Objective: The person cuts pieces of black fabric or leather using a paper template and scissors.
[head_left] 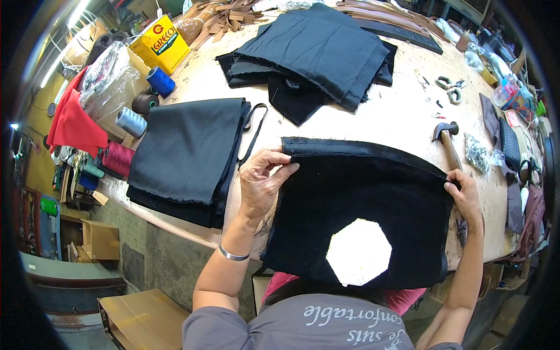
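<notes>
A black fabric panel (303, 210) hangs over the table's front edge, with a shinier folded strip along its top. My left hand (263, 179) pinches the top left corner of this panel between thumb and fingers. At the opposite top corner, my right hand (465, 193) grips the same edge. A white eight-sided piece (359, 252) lies on the lower part of the panel. To the left of my left hand rests a folded stack of black fabric (186, 151), with a thin black strap (256, 131) beside it. A hammer (448, 143) lies just beyond my right hand.
More black fabric pieces (315, 52) are piled at the back of the table (192, 81). Thread spools (118, 158) and a yellow can (160, 44) stand at the left. Scissors (451, 88) and a small plastic bag (476, 153) lie at the right. Cardboard boxes (143, 321) sit on the floor.
</notes>
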Tool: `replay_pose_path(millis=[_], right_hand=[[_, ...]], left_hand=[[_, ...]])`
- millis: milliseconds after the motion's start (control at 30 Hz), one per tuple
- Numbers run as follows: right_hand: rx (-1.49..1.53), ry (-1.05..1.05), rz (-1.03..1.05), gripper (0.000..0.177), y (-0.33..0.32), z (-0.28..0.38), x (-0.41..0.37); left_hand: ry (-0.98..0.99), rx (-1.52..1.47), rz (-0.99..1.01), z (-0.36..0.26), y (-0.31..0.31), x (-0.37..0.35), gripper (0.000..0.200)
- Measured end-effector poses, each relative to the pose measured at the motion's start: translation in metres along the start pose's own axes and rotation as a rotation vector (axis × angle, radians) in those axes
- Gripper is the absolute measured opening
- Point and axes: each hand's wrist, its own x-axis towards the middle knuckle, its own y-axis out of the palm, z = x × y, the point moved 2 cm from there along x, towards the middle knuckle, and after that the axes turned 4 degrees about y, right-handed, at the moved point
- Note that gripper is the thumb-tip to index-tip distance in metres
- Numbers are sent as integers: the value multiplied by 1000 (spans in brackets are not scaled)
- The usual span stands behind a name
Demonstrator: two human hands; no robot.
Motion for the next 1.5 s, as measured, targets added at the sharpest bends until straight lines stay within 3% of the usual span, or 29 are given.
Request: replay_pose_path(millis=[433, 733, 867, 967, 1033, 1100, 1167, 1200, 1267, 1300, 1333, 1400, 1500], right_hand=[[-13, -14, 9, 11, 0, 3, 0], [-13, 25, 52, 14, -1, -1, 1], [-153, -128, 77, 24, -3, -5, -2], [-211, -180, 18, 21, -8, -1, -8], [-31, -150, -35, 16, -24, 8, -15], [560, -10, 23, 12, -43, 3, -28], [978, -206, -170, 12, -47, 30, -36], [1008, -153, -126, 14, -46, 22, -33], [853, -3, -98, 15, -27, 16, -17], [597, 29, -97, 16, -16, 4, -8], [451, 136, -129, 17, -1, -2, -4], [143, -57, -237, 21, 21, -13, 4], [364, 9, -293, 19, 24, -4, -2]], left_hand=[[-170, -49, -34, 4, -1, 2, 16], [-166, -87, -40, 6, 0, 3, 28], [-86, -23, -76, -1, -3, 5, 32], [-88, 48, -107, -10, -2, 6, 32], [-32, -8, -148, -10, -16, 9, 30], [-58, -227, -126, -19, -28, 15, 30], [-177, -388, -82, -17, -44, 17, 30], [-221, -342, -79, -11, -46, 22, 29], [-288, -239, 7, 4, -43, 27, 29], [-306, -183, 90, 19, -40, 27, 30], [-343, 47, 124, 36, -44, 24, 30], [-293, 142, 122, 45, -39, 19, 31], [-265, 237, 58, 37, -37, 14, 33]])
